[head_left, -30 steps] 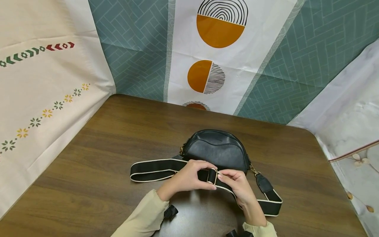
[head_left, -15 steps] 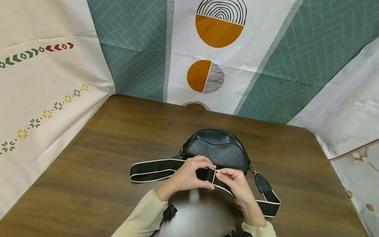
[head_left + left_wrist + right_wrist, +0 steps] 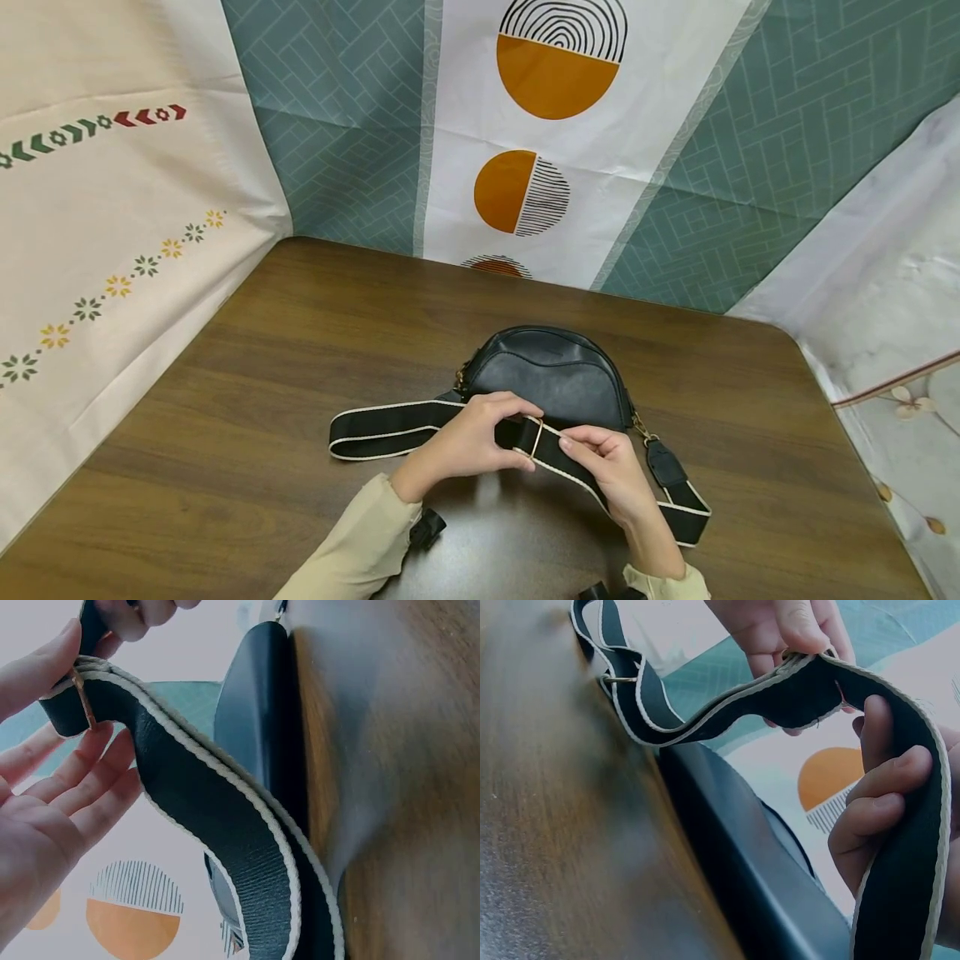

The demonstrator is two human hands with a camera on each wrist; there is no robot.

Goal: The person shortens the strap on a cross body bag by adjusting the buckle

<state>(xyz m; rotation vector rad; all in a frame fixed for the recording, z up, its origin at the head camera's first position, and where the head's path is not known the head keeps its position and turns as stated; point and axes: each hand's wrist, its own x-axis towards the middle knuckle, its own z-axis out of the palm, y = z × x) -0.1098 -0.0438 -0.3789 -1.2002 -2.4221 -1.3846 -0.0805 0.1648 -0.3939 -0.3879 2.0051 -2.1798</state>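
A black half-moon bag [image 3: 547,375] rests on the brown wooden table [image 3: 337,333], its front panel in view and its curved edge toward the patterned cloth [image 3: 555,192] behind. It is the container here (whatever it holds is hidden inside). Its wide black strap [image 3: 573,462], edged in cream, runs in front of the bag between both hands.

The left hand [image 3: 476,437] pinches a gold-coloured slider [image 3: 536,439] on the strap, thumb at one end of the metal and a fingertip at the other, the remaining fingers extended. The right hand [image 3: 618,479] grips the strap just beside the slider, with fingers curled behind the webbing in its wrist view.

To the left, the strap makes a long loop on the table; the right wrist view shows a second metal piece [image 3: 620,679] there. To the right, a metal clasp [image 3: 641,427] joins the bag to a black tab [image 3: 663,462], beyond which the strap bends back toward the right hand. Pale sleeves [image 3: 367,533] cover the forearms.
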